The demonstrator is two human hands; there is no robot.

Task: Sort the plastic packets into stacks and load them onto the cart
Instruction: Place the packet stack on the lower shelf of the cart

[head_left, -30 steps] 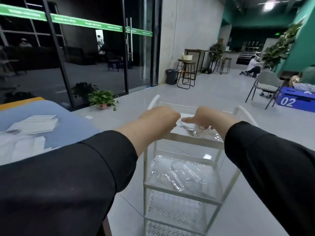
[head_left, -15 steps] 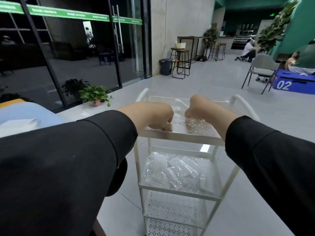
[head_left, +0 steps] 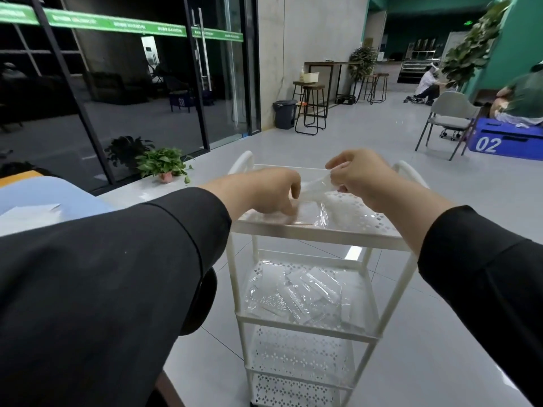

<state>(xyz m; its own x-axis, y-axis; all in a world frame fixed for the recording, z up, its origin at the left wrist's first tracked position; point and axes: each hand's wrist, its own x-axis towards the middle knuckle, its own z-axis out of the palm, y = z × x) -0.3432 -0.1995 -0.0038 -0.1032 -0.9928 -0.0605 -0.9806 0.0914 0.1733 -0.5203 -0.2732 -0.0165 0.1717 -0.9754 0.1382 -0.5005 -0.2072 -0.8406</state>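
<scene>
Both hands pinch one clear packet (head_left: 313,186) above the cart's top shelf (head_left: 361,218), the right hand (head_left: 360,176) lifting one end, the left hand (head_left: 271,190) low; the slick film could slip and knock the packets beneath off the shelf.

Potted plant (head_left: 163,165) by the glass doors (head_left: 152,83), bin (head_left: 285,113) beside bar stools (head_left: 313,108), grey chair (head_left: 448,118).

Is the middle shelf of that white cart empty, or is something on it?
Not empty. The middle shelf holds a loose pile of clear plastic packets, overlapping at angles, not stacked neatly.
</scene>
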